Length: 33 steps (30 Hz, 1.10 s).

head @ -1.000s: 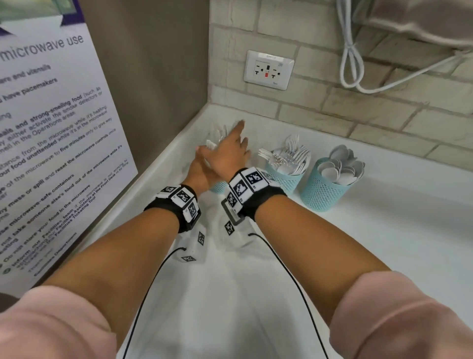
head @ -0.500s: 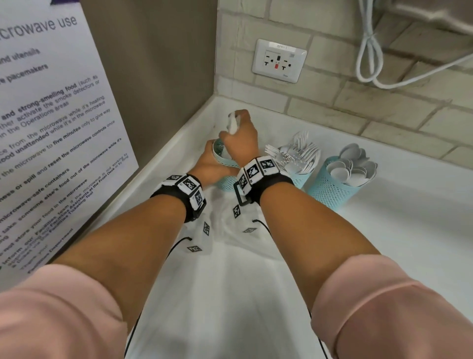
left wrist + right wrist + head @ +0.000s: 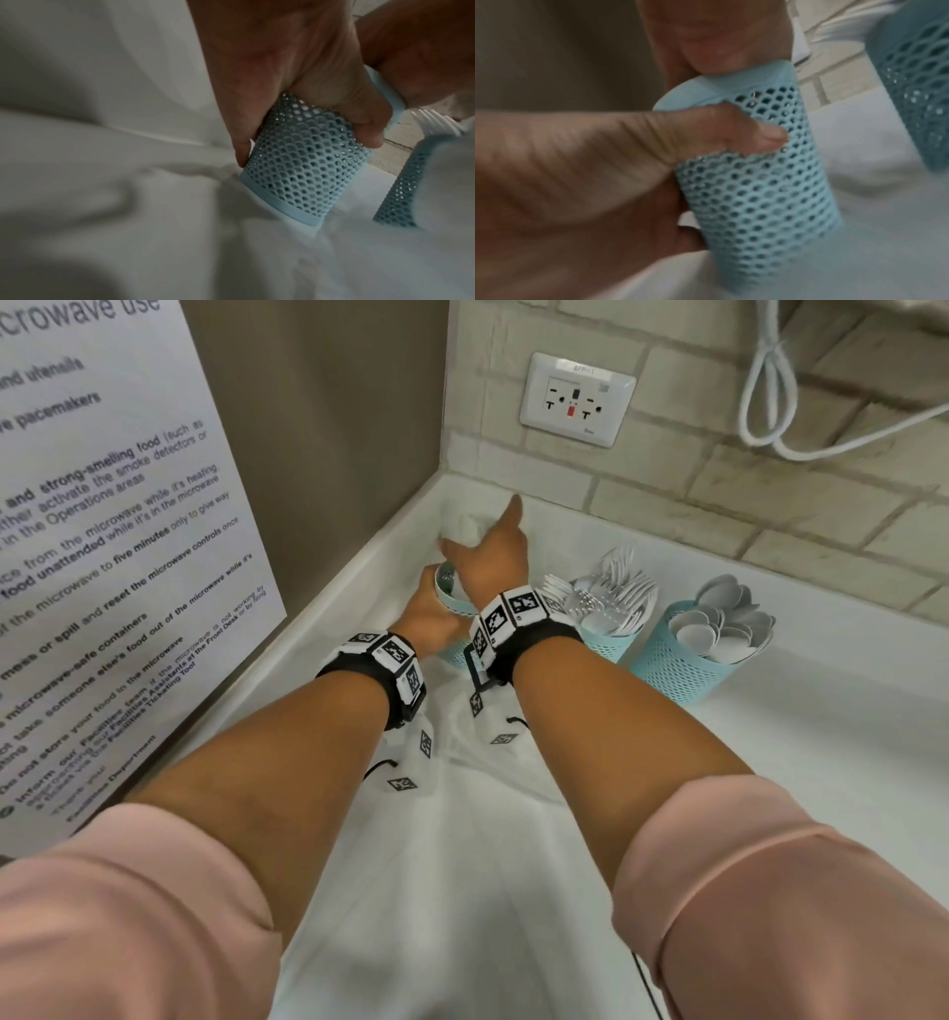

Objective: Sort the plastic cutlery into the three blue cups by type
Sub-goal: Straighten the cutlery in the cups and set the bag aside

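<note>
Left cup (image 3: 303, 162): pale blue mesh, solid rim and base band, on the white counter (image 3: 770, 762) in the corner. My left hand (image 3: 429, 621) wraps its wall. Right hand (image 3: 493, 557) over its mouth, forefinger out; its grip I cannot tell. Fork cup (image 3: 603, 642) just right, spoon cup (image 3: 678, 662) beyond.

Three pale blue cups with a honeycomb mesh pattern stand on the white counter (image 3: 770, 788): the left cup (image 3: 303, 168), the middle cup (image 3: 611, 642) full of white forks (image 3: 611, 593), and the right cup (image 3: 678, 667) full of white spoons (image 3: 719, 624). Far behind, the wall tiles (image 3: 770, 516) are beige brick-patterned. Both wristbands (image 3: 390, 670) are black with black-and-white square markers. The sleeves (image 3: 770, 891) are pink.
</note>
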{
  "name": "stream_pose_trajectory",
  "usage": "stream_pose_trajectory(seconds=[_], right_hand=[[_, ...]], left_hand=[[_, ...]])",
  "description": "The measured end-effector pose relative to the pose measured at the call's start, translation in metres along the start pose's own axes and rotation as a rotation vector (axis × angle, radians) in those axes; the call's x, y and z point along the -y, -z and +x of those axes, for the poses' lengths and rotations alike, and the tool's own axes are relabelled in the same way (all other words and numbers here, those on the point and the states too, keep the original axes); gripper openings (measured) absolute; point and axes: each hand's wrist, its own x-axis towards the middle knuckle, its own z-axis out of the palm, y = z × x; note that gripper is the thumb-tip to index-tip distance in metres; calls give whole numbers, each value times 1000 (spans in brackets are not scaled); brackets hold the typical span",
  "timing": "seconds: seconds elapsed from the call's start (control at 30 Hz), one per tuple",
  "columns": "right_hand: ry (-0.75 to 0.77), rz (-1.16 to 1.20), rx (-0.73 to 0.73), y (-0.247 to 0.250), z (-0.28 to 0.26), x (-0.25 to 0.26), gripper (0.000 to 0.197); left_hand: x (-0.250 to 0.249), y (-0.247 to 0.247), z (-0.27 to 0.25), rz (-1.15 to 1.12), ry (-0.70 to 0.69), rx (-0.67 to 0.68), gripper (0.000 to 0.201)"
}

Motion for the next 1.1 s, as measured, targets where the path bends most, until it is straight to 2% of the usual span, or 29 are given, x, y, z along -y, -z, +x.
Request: stream_pose_trajectory(seconds=[0.07, 0.13, 0.23, 0.3, 0.43, 0.5, 0.57, 0.67, 0.73, 0.83, 0.9, 0.97, 1.0, 1.07, 1.1], right_hand=[[34, -77, 63, -1, 0, 1, 98], [76, -96, 111, 1, 0, 0, 67], [75, 203, -92, 9, -4, 1, 39], [74, 361, -168, 11, -5, -1, 43], [66, 399, -144, 11, -8, -2, 89], [53, 365, -117, 9, -5, -2, 105], [28, 295, -77, 8, -4, -2, 109], [-1, 273, -98, 8, -1, -3, 105], [7, 240, -28, 6, 0, -3, 109], [-8, 205, -77, 4, 1, -2, 115], [-16, 144, -32, 2, 1, -1, 119], [-40, 115, -55, 0, 2, -1, 116], [-32, 80, -48, 0, 3, 0, 107], [30, 25, 12, 1, 3, 0, 71], [62, 42, -6, 1, 3, 0, 52]], left_hand=[[2, -1, 1, -9, -15, -10, 90], [-1, -1, -4, 4, 8, -15, 94], [6, -1, -2, 5, -28, -45, 92], [10, 0, 1, -23, -33, -42, 89], [8, -2, 0, -26, -53, -52, 89], [9, -2, 0, -29, -55, -59, 86], [11, -2, 0, -25, -65, -60, 84], [12, 0, 5, -35, -68, -22, 81], [13, 1, 6, 6, -46, -21, 76], [15, 3, 10, -17, -41, 9, 77], [19, 4, 11, 3, -31, -12, 73], [15, 5, 10, 11, -28, 9, 77], [19, 5, 14, 41, -53, 10, 82], [16, 2, 10, 33, -31, -8, 82], [15, 1, 8, 12, -26, -27, 85]])
